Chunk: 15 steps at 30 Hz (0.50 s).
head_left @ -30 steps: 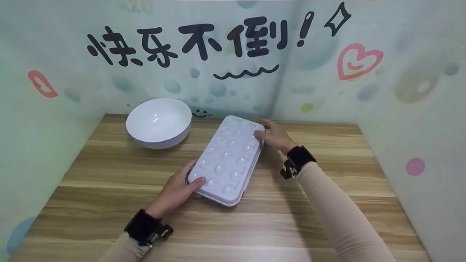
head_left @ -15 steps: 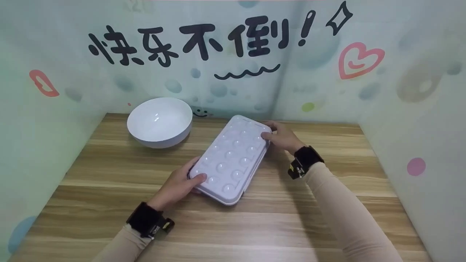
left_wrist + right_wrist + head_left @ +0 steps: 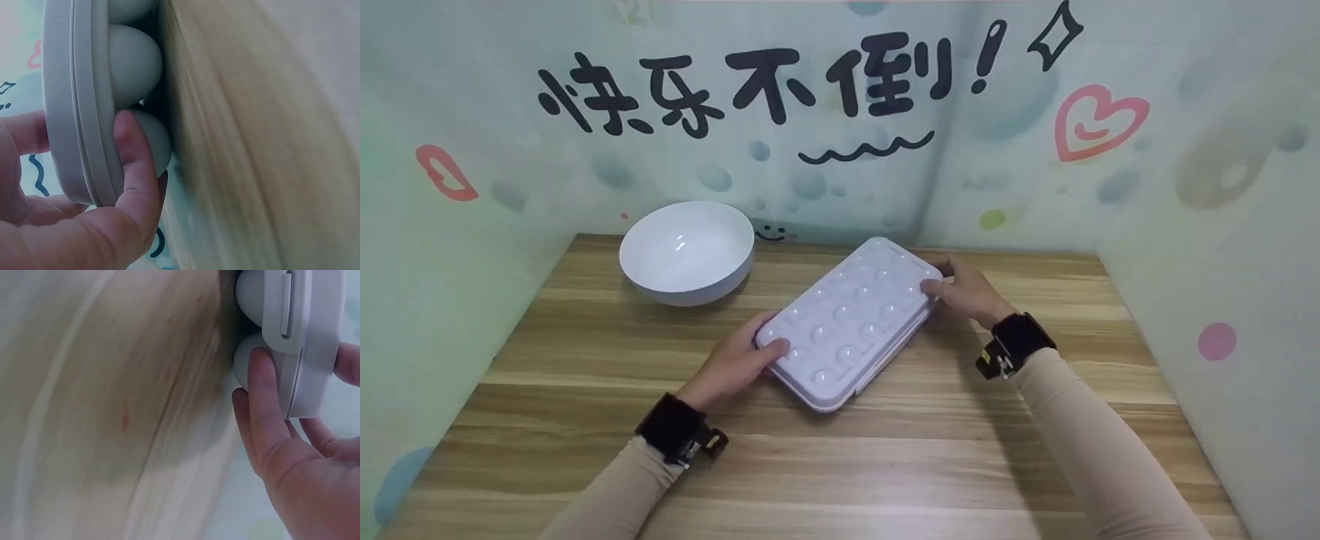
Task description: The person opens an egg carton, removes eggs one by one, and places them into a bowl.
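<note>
Between the two hands is a pale plastic egg box [image 3: 851, 319], its lid dotted with rows of round bumps. Rounded egg cups [image 3: 135, 64] bulge from its underside, close over the wooden tabletop. The left hand [image 3: 735, 356] grips the near left end, thumb on top and fingers curled beneath. At the far right end the right hand [image 3: 964, 289] holds the edge the same way. A clip [image 3: 287, 304] lies along the seam in the right wrist view, and the lid is down. What the box contains is hidden.
A large white bowl [image 3: 688, 253] stands at the back left of the wooden table [image 3: 885, 472], with nothing visible inside. Printed fabric walls [image 3: 825, 180] rise along the back and both sides. Each wrist wears a black camera band.
The egg box has turned clockwise, its far end swinging right with the right hand. The left hand has shifted slightly right and away from the wearer.
</note>
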Each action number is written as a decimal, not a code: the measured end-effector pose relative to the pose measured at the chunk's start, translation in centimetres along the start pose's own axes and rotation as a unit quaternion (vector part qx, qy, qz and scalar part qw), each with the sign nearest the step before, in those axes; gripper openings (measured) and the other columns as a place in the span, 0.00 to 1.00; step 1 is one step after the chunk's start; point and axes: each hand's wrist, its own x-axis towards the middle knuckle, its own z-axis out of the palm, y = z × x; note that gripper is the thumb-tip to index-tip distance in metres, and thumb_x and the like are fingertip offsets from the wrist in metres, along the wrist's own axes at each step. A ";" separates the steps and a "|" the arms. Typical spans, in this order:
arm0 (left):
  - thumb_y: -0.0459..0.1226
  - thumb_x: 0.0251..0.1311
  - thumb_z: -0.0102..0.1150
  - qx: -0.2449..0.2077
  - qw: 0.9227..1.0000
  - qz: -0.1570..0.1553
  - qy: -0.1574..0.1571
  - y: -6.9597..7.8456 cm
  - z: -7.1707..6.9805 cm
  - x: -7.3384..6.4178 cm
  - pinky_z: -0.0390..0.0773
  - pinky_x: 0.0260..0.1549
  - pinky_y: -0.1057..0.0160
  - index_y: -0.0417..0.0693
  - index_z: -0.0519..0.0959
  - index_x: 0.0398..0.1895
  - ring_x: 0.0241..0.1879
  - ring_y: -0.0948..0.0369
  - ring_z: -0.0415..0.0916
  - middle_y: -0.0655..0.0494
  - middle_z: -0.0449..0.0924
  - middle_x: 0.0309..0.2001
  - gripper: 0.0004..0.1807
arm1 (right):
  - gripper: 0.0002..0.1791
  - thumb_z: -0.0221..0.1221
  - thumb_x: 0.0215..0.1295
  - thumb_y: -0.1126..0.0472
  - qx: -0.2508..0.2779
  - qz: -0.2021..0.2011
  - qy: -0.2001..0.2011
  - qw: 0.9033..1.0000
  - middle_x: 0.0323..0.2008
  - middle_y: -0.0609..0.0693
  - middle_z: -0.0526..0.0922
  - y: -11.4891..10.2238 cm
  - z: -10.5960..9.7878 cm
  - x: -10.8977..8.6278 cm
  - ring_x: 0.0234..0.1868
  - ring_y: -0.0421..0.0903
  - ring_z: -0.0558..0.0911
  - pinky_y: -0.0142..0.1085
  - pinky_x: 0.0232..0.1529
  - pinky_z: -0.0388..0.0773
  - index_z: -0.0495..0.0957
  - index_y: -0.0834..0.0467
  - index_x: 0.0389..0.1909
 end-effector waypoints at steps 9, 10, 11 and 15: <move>0.43 0.76 0.58 0.010 1.000 0.016 0.011 0.8 0.6 1.7 0.57 0.79 0.49 0.47 0.66 0.80 0.80 0.49 0.60 0.44 0.66 0.79 0.32 | 0.33 0.59 0.75 0.58 -0.001 0.003 0.004 1.000 0.69 0.68 0.72 1.0 -1.3 -1.8 0.59 0.59 0.79 0.46 0.60 0.82 0.64 0.66 0.76; 0.43 0.76 0.58 0.010 1.000 0.018 0.012 1.0 0.7 1.9 0.58 0.79 0.49 0.47 0.66 0.79 0.79 0.49 0.61 0.44 0.67 0.78 0.32 | 0.33 0.59 0.75 0.59 0.007 0.005 0.003 1.000 0.69 0.69 0.71 1.1 -1.4 -2.0 0.58 0.58 0.79 0.46 0.59 0.83 0.64 0.66 0.77; 0.42 0.76 0.58 0.010 1.000 0.018 0.013 1.1 0.7 2.1 0.58 0.79 0.50 0.47 0.67 0.79 0.79 0.49 0.61 0.44 0.67 0.78 0.31 | 0.34 0.59 0.76 0.59 0.015 0.008 0.001 1.000 0.70 0.70 0.71 1.2 -1.5 -2.3 0.57 0.58 0.80 0.46 0.58 0.84 0.63 0.66 0.77; 0.41 0.75 0.58 0.008 1.000 0.025 0.018 1.6 1.0 3.1 0.61 0.78 0.50 0.43 0.68 0.77 0.77 0.49 0.65 0.42 0.70 0.76 0.30 | 0.35 0.59 0.76 0.61 0.044 0.027 -0.011 0.999 0.68 0.71 0.69 1.5 -2.3 -3.5 0.54 0.57 0.80 0.46 0.56 0.86 0.60 0.67 0.79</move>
